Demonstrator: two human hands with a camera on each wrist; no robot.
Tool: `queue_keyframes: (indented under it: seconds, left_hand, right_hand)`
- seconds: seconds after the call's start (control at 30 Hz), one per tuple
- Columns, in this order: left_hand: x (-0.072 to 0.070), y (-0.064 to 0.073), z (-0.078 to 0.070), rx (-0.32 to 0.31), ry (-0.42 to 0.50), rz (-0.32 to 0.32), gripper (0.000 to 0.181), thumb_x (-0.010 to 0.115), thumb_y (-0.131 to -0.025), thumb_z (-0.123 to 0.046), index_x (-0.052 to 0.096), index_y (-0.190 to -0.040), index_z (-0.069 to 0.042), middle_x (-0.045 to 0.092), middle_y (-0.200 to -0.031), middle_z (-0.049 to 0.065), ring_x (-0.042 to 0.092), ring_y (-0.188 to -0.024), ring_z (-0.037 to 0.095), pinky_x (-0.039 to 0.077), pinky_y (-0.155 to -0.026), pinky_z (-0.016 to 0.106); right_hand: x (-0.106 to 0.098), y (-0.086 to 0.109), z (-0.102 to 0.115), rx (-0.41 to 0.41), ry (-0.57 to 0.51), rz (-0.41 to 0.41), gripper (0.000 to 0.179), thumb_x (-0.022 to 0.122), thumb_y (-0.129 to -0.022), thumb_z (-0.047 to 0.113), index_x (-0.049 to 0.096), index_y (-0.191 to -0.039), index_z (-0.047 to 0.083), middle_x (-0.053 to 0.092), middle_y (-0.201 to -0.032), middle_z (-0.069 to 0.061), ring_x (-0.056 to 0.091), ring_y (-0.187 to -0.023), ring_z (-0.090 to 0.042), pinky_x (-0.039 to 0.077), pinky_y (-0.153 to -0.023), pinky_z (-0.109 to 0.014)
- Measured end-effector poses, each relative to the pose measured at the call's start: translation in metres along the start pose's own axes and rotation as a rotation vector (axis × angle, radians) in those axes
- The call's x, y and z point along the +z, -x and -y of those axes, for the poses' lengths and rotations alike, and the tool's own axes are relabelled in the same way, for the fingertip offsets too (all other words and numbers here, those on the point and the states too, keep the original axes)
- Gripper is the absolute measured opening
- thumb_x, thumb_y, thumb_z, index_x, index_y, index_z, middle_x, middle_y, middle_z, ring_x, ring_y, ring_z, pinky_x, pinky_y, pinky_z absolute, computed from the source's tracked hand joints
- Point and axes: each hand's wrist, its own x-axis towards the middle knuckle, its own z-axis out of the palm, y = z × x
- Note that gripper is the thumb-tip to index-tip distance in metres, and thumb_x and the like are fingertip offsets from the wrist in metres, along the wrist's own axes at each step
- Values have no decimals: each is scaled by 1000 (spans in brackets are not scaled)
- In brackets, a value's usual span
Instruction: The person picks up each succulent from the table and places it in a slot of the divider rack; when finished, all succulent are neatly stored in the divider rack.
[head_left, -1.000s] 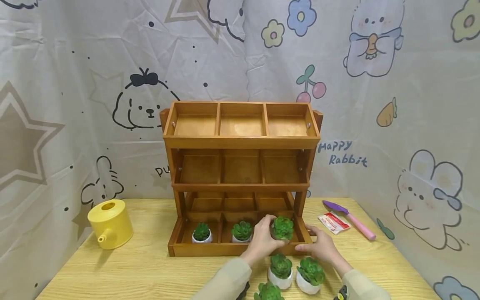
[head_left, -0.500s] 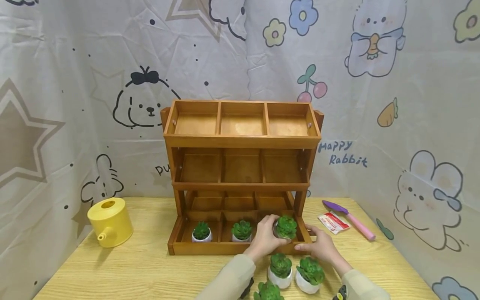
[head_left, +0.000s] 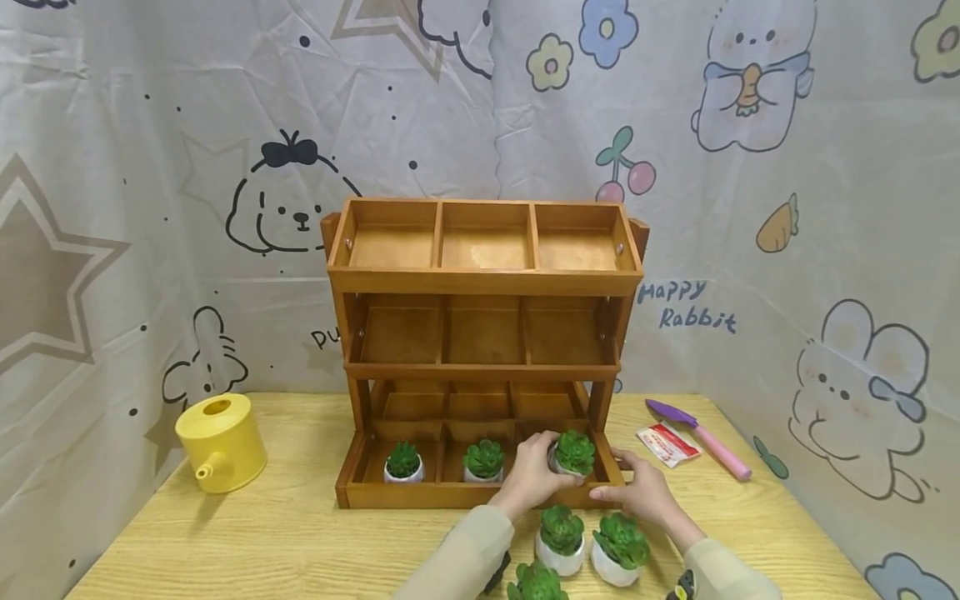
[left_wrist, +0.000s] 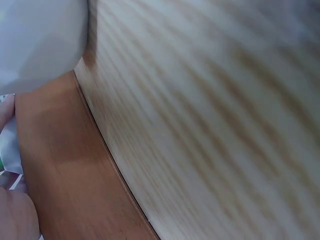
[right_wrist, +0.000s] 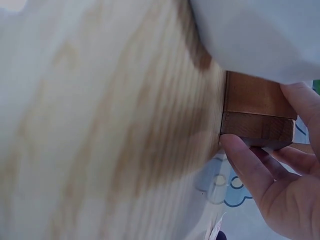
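My left hand (head_left: 531,477) pinches a potted succulent (head_left: 576,452) by its white pot, in the right compartment of the bottom front row of a wooden tiered shelf (head_left: 483,283). In the left wrist view, the fingertips and part of the white pot (left_wrist: 10,147) show at the left edge, behind the shelf's front board (left_wrist: 85,170). My right hand (head_left: 643,492) grips the shelf's lower right front corner. The right wrist view shows the thumb on the front side and fingers (right_wrist: 245,162) around the corner's end (right_wrist: 257,127). Two potted succulents (head_left: 404,465) (head_left: 483,461) stand in the left and middle compartments.
Several potted succulents (head_left: 561,542) stand on the table in front of the shelf, between my forearms. A yellow watering can (head_left: 221,443) is at the left. To the right lie a red-and-white packet (head_left: 667,445) and a purple trowel with a pink handle (head_left: 722,454).
My left hand has shifted slightly right with the succulent, and its white pot has come more upright into view inside the right compartment. The right hand stays at the shelf corner.
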Motion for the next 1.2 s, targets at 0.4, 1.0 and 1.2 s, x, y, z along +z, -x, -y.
queue_keyframes:
  seconds: [0.4, 1.0, 1.2]
  left_hand:
    - [2, 1, -6, -71, -83, 61, 71, 77, -78, -41, 54, -130, 1, 60, -120, 18, 61, -104, 28, 53, -83, 36]
    - [4, 0, -6, -159, -98, -10, 69, 80, -71, -46, 62, -118, 3, 69, -100, 15, 65, -81, 23, 51, -64, 30]
    - [3, 1, -10, -177, -91, -20, 68, 82, -69, -45, 64, -115, 3, 70, -97, 15, 65, -81, 25, 52, -64, 32]
  right_hand:
    - [1, 1, -1, 3, -11, -1, 89, 86, -70, 21, 39, -140, -8, 52, -124, -34, 66, -74, -22, 54, -53, -33]
    - [2, 0, 0, 28, -6, -10, 88, 86, -69, 21, 40, -140, -5, 52, -126, -33, 64, -70, -19, 53, -53, -32]
    - [1, 1, 1, 26, -23, -10, 89, 86, -69, 19, 40, -140, -6, 52, -126, -33, 65, -72, -21, 54, -53, -33]
